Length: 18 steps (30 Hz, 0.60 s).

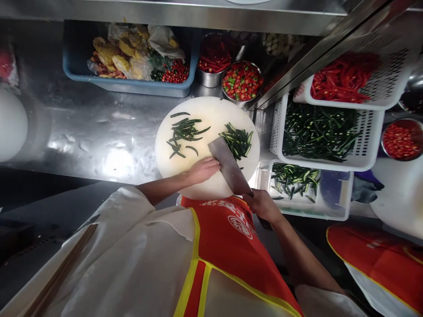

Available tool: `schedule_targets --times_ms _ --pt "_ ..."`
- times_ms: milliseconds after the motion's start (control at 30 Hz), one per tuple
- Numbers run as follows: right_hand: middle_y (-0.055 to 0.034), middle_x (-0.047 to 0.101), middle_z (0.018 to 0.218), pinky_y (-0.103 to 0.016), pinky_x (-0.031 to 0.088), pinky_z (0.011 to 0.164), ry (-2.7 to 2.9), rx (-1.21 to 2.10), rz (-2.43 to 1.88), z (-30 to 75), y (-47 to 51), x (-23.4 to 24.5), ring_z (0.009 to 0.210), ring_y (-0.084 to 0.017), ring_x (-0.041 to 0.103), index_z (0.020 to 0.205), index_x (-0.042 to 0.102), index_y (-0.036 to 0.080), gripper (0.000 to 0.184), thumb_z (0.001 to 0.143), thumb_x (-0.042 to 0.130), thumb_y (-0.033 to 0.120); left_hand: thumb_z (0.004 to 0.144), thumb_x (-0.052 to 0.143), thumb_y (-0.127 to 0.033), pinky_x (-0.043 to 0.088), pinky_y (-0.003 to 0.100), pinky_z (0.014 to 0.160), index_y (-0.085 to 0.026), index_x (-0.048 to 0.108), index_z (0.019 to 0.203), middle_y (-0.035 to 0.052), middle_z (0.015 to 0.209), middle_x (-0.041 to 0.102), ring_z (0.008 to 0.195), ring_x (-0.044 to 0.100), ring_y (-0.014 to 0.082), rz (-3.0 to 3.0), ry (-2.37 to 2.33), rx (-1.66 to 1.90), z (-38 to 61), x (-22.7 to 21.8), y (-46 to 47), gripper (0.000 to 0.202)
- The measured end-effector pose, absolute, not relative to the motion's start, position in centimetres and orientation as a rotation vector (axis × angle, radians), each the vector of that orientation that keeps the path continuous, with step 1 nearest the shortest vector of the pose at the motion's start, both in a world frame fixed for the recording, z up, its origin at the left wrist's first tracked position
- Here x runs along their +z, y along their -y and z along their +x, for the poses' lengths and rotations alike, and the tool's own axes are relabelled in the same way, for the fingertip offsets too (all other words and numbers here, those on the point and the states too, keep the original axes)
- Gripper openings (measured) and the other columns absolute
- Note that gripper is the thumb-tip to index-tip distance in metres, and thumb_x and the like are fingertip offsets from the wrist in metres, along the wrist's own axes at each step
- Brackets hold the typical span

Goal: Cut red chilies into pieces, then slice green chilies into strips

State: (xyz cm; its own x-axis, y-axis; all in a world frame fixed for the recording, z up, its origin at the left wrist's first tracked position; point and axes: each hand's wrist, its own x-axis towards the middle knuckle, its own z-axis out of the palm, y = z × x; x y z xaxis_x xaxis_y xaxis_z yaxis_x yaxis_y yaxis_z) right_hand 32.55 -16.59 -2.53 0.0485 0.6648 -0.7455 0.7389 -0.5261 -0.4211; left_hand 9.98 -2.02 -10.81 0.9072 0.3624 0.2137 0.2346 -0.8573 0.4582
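A round white cutting board (205, 110) lies in front of me on the steel counter. My right hand (262, 204) is wrapped around the handle of a cleaver (229, 167), whose broad blade reaches over the board. Close against the blade's left side, my left hand (203, 170) is closed with its fingers together, low over the board; whatever they hold is hidden. Whole green chili peppers (187, 129) lie loosely at the board's left. Cut green chili pieces (238, 140) with pale insides form a pile at its right, beyond the blade.
A blue tub (132, 86) with corn and bagged food stands behind the board. Beside it are metal bowls of cut red chilies (242, 81). To the right are white baskets of green chilies (317, 132) and red chilies (343, 79), plus a tray (333, 211). Another person's red apron (376, 251) shows lower right.
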Motion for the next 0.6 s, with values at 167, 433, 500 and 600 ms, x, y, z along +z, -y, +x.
schedule_targets --times_ms 167,433,500,600 --pt "-0.0045 0.059 0.056 -0.028 0.029 0.056 -1.544 -1.430 2.225 33.1 18.1 -1.3 0.054 -0.015 0.050 0.061 0.056 0.020 0.037 0.088 0.040 0.039 0.098 0.037 -0.018 0.050 0.037 0.088 -0.016 0.065 0.105 0.0098 0.106 0.066 0.097 0.059 0.0205 2.615 -0.810 0.394 6.6 -9.0 -0.4 0.029" --pt "-0.0045 0.061 0.057 -0.027 0.029 0.056 -1.524 -1.520 2.120 32.8 19.6 -0.8 0.056 -0.016 0.051 0.066 0.059 0.019 0.034 0.088 0.039 0.035 0.092 0.041 -0.009 0.050 0.036 0.078 -0.015 0.066 0.089 0.0091 0.088 0.062 0.084 0.058 0.0224 2.747 -0.901 0.031 5.6 -8.1 -2.4 0.026" --pt "-0.0033 0.059 0.053 -0.027 0.028 0.055 -1.467 -1.464 2.212 32.4 19.2 -1.0 0.054 -0.016 0.050 0.066 0.058 0.019 0.033 0.087 0.039 0.034 0.094 0.041 -0.011 0.050 0.035 0.079 -0.015 0.065 0.092 0.0082 0.090 0.062 0.086 0.058 0.0212 2.731 -0.787 0.038 6.9 -8.3 -1.0 0.025" --pt "-0.0046 0.062 0.059 -0.026 0.027 0.055 -1.505 -1.405 2.265 32.0 18.7 -0.9 0.056 -0.015 0.050 0.071 0.060 0.019 0.028 0.086 0.041 0.033 0.097 0.040 -0.016 0.050 0.033 0.083 -0.015 0.064 0.094 0.0080 0.094 0.063 0.088 0.058 0.0192 2.683 -0.671 0.097 8.2 -8.6 0.8 0.025"
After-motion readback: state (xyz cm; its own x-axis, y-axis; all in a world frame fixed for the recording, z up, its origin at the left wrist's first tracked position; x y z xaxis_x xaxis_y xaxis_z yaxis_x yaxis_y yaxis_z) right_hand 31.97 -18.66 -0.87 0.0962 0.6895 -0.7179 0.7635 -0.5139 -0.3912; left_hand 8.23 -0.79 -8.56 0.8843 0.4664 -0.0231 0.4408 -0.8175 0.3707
